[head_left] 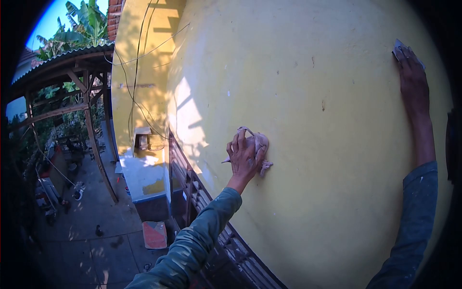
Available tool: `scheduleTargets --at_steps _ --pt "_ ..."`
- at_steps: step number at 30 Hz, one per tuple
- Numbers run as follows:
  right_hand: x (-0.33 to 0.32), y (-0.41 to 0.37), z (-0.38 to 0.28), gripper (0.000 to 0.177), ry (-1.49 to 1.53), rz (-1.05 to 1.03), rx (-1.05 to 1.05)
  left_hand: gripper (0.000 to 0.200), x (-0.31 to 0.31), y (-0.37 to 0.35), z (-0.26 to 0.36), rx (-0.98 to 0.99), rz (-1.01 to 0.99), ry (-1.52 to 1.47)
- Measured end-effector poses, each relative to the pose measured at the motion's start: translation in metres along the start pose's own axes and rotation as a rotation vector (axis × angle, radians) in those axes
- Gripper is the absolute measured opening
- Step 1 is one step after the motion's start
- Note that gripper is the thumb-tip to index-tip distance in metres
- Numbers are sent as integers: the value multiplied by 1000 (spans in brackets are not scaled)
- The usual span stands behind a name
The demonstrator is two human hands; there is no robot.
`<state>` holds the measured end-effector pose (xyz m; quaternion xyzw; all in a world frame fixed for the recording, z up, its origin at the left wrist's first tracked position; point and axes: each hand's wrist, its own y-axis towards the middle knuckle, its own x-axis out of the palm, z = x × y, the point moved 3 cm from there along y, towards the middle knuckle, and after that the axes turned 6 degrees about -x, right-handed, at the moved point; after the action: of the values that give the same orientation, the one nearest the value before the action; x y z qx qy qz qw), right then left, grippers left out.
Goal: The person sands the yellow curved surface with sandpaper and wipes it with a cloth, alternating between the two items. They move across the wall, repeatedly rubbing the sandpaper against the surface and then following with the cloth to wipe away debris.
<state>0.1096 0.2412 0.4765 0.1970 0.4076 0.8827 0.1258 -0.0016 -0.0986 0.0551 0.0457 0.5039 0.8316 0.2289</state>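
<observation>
Dappled yellow side wall [161,43] w/ cables [137,58]; timber shelter [88,113]; shaded flr [111,231], prob. concrete.

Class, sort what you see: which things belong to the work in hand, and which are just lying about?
In the work: cloth in the left hand; pale flat piece, kind unclear, under the right hand; yellow wall.

Apparently uninvolved: boxy reddish object on the ground; hanging cables; wooden shelter.

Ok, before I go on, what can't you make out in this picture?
Head view: the pale piece under the right hand, mostly covered by that hand; its kind is unclear.
Head view: the patch of wall behind the cloth, hidden by cloth and left hand.
Head view: the right sleeve's upper end, cut off by the bottom edge.
Head view: the whitish object at left, too small.
</observation>
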Motion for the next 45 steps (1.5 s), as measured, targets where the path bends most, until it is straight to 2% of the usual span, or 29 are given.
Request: scheduleTargets --at_steps 3,5,7,10,11,13,14,17,19,21,22,24,25,27,29,30,31,33,36,39,42,45 --pt "-5 -5 -4 40 59 72 14 39 5 6 0 43 95 -22" --pt "0 -3 -1 42 57 7 21 37 9 17 1 42 155 -70" --pt "1 -4 0 41 67 6 31 37 14 30 4 40 204 -252" --pt "11 -11 3 41 118 25 70 48 18 56 21 48 140 -441" --pt "14 -14 7 42 164 53 100 48 23 57 23 45 142 -455" --pt "21 -16 17 43 173 48 128 58 36 54 26 97 10 -476" --pt "21 -9 16 44 195 41 163 64 37 55 25 130 31 -485" --pt "12 17 24 48 314 63 253 66 41 50 21 131 7 -498" --pt "38 34 67 51 290 90 327 66 44 47 18 151 13 -503" --pt "81 50 138 54 2 132 330 67 46 45 15 176 19 -508" --pt "109 59 176 54 -7 131 328 65 45 45 13 202 22 -517" --pt "155 72 234 56 -297 40 337 64 48 43 11 229 25 -534" --pt "147 78 217 56 -305 38 334 65 50 42 10 229 28 -525" --pt "103 100 125 55 -247 41 393 65 49 42 11 226 20 -531" --pt "58 113 -7 52 70 64 210 65 45 43 12 218 9 -530" --pt "36 113 -74 48 187 29 54 65 46 41 13 222 2 -548" --pt "15 104 -144 45 186 3 -104 66 47 41 13 215 13 -538" --pt "-5 82 -226 44 302 -110 -479 67 47 42 13 217 29 -526" --pt "-11 103 -208 45 313 -201 -506 67 46 43 12 215 13 -551" --pt "24 138 -83 49 168 -50 -101 67 45 42 10 223 5 -541" --pt "92 141 65 49 -38 95 281 71 48 42 10 221 -8 -553" --pt "97 154 35 49 -100 84 313 71 48 43 11 231 9 -565"
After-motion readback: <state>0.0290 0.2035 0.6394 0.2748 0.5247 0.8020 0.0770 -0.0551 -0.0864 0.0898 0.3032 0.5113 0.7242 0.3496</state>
